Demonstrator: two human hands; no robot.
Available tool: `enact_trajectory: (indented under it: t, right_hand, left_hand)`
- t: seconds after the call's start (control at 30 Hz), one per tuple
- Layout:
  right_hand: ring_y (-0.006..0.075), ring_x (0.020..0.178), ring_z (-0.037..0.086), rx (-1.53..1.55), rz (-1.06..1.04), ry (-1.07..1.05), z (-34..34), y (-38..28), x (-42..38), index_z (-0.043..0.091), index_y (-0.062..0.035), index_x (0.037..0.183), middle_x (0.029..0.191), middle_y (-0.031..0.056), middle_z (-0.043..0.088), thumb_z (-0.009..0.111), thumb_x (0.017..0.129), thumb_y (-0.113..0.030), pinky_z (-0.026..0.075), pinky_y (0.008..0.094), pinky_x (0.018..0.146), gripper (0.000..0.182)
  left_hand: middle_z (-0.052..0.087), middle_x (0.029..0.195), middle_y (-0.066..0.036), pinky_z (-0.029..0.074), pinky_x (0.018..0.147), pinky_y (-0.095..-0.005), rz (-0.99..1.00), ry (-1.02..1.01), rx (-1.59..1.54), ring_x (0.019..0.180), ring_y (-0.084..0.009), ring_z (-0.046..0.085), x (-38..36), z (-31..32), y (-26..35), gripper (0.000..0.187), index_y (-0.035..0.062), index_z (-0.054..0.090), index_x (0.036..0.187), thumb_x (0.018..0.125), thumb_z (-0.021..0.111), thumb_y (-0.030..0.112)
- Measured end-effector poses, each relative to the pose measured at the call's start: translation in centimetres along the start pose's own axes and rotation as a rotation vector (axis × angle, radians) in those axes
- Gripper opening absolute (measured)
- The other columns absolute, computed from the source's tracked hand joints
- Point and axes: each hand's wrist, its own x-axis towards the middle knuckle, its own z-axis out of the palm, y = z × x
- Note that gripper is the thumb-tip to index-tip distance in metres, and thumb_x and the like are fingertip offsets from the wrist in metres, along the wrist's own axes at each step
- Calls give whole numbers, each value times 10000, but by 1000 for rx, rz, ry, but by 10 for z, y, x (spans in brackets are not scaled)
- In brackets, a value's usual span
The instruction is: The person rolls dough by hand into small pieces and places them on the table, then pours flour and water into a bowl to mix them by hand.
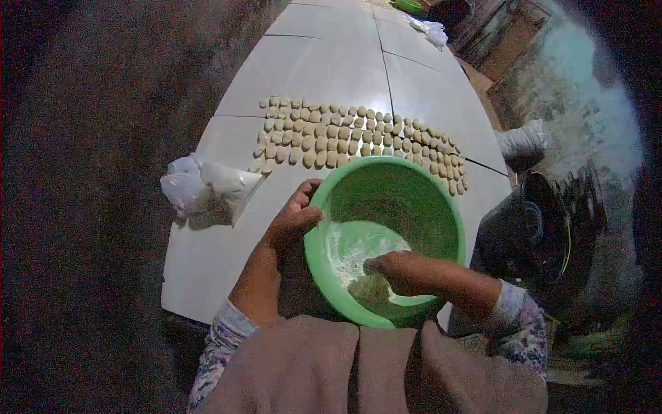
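Note:
A green bowl [318,259] is tilted toward me at the near edge of the table, with white powder [350,259] on its inner bottom. My left hand [298,215] grips the bowl's left rim, fingers outside and behind it. Inside the bowl, my right hand [388,268] reaches down to the powder with its fingers curled together. Whether those fingers hold anything is hidden. Beyond the bowl, rows of small pale oval dough pieces [333,145] lie on the tabletop.
The white tiled table [324,69] stretches away from me. A plastic bag of white powder [224,186] lies at its left edge. Another plastic bag [431,31] sits at the far right. A dark round container [531,221] stands beside the table on the right.

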Motion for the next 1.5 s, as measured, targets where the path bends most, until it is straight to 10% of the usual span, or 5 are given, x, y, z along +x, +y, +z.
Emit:
enact_trajectory:
  t: [0.57, 0.77, 1.2, 1.37, 1.5]
  right_hand:
    - [410, 940, 601, -80, 172, 26, -13, -12, 0, 579, -26, 1029, 1063, 208, 588, 547, 785, -71, 493, 466, 822, 250]
    - [370, 866, 631, -117, -133, -15, 9, -35, 4, 549, -28, 976, 932, 231, 609, 552, 792, -130, 517, 471, 724, 211]
    - [352, 659, 636, -286, 284, 190, -25, -26, 3, 655, -137, 923, 733, 138, 642, 582, 761, -175, 517, 452, 610, 181]
    - [385, 968, 599, -285, 356, 157, -8, -13, 11, 545, -30, 1099, 1100, 224, 578, 645, 759, -147, 508, 460, 772, 373]
    - [377, 1080, 553, 557, 215, -60, -8, -43, 18, 554, -47, 1135, 1148, 253, 556, 400, 938, -307, 399, 444, 960, 360]
  left_hand:
    - [507, 1139, -68, 429, 892, -299, -99, 5, 267, 1041, -169, 508, -1, 3, 13, 620, 58, 389, 1279, 700, 603, 114]
    - [516, 1116, -61, 433, 884, -294, -60, -20, 247, 1014, -160, 519, 6, -10, 1, 598, 59, 402, 1266, 707, 612, 107]
    - [533, 1113, -68, 437, 881, -295, -90, 2, 166, 1011, -164, 528, 0, 1, 8, 625, 45, 401, 1265, 690, 626, 139]
    - [518, 1122, -67, 435, 880, -300, -81, 21, 170, 1014, -172, 516, 1, 0, 5, 617, 61, 398, 1266, 683, 594, 102]
    - [517, 1127, -66, 433, 882, -304, -124, 33, 267, 1011, -175, 515, -1, 6, 17, 614, 68, 405, 1262, 675, 585, 84]
